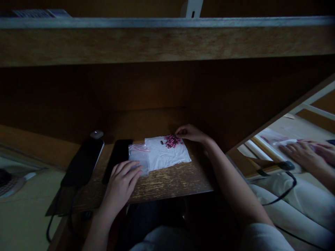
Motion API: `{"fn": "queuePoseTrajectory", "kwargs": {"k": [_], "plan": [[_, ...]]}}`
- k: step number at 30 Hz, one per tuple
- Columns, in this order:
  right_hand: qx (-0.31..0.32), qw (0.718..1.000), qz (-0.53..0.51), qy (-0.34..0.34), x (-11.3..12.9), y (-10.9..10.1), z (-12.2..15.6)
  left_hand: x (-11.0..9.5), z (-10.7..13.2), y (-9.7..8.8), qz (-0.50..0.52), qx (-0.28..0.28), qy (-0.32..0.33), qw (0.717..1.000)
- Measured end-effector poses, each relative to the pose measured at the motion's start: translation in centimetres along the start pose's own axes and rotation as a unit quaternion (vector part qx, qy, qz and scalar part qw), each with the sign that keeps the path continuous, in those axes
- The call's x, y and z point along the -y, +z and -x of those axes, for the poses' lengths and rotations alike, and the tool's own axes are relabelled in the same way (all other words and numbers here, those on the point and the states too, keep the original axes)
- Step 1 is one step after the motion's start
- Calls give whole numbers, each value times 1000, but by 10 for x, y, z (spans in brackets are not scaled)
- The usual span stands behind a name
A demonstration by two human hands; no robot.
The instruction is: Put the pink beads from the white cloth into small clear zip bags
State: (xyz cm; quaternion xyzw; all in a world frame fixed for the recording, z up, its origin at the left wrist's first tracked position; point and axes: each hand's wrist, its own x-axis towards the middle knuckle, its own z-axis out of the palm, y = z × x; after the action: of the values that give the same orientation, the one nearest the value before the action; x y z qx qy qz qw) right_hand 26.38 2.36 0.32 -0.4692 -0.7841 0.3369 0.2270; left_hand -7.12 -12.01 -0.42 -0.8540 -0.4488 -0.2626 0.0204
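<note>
1. Pink beads (171,141) are lying in a loose heap near the top edge of a crumpled white sheet (167,158), with a small dark metal piece (161,142) just beside them. The sheet is resting on a wooden desk (170,188).
2. The heap is sitting uncovered on the sheet, while a clear zip bag (138,155) is lying along the sheet's left edge. Thin pink strands are showing inside it; whether it contains any beads cannot be told.
3. The beads are looking small, rounded and pink to purple, though the dim light is blurring single shapes.
4. The left hand (121,184) is resting on the bag's lower corner, its fingers nearly flat and slightly apart, visibly gripping nothing.
5. The right hand (187,133) is curling narrowly at the heap's right side; whether it is holding a bead cannot be told.
6. A black phone (116,160) is lying left of the bag.
</note>
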Motion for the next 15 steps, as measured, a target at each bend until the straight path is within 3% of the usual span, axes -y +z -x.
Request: {"fn": "queuePoseTrajectory", "kwargs": {"k": [9, 13, 15], "plan": [[-43, 999, -15, -19, -6, 1, -2, 5, -28, -23, 4, -37, -29, 999], [-105, 993, -45, -40, 3, 9, -6, 4, -55, -38, 64, -83, -63, 993], [-144, 985, -75, -50, 12, 16, -8, 5, -77, -38, 133, -119, -111, 978]]}}
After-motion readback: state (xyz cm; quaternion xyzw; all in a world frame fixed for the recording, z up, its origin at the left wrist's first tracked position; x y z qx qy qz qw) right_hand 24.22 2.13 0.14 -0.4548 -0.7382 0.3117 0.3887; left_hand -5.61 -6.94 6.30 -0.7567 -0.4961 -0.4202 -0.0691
